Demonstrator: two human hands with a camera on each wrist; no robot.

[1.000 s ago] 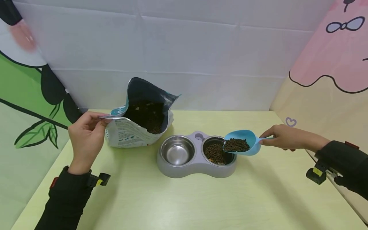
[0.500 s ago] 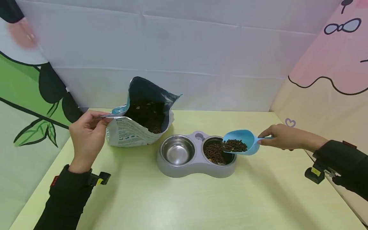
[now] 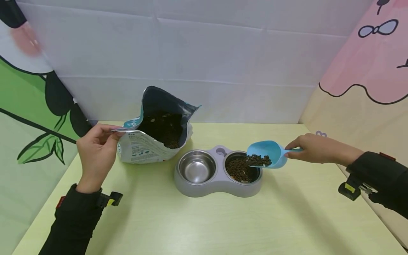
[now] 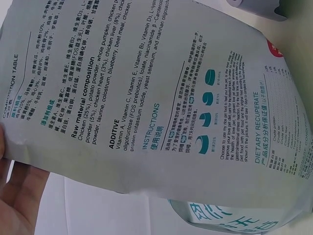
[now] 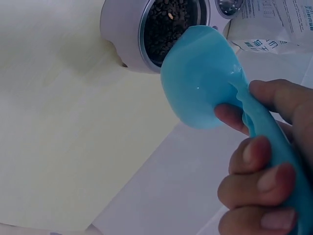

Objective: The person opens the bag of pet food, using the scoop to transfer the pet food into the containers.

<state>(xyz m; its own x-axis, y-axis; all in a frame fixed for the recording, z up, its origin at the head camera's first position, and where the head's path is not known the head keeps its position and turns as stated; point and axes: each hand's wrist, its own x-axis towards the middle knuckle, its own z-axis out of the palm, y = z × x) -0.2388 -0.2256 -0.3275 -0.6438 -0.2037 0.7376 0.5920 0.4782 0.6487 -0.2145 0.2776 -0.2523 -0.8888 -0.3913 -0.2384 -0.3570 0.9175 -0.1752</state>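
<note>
Blue plastic scoop (image 3: 271, 148) sits at the right end of the feeder (image 3: 218, 189), lip over the right bowl (image 3: 254, 174); can't tell if it touches the rim. Right hand (image 3: 313, 148), off the feeder's right side, has its fingers wrapped round the handle (image 5: 275, 134), grip firm as far as I can judge. Left hand (image 3: 97, 150), well off the feeder's left side, pinches the top edge of the bag (image 3: 141, 147) between thumb and fingers. Bag stands just left of the feeder and behind it, mouth gaping, dark pellets visible inside. Progress, my read: mid-pour. Right bowl has a heap of brown pellets, piled toward its left side, with dark wall showing at its right. Scoop isn't empty: a small load (image 3: 259, 160) lies along its lower side, up to the lip. Left bowl (image 3: 197, 171) on the feeder is bare metal, untouched as far as I can see. Left to do, I'd guess: tip out the rest of the scoop, maybe top up. Whether the left bowl gets any isn't clear. No spill visible on the table (image 3: 204, 226) around the feeder.
</note>
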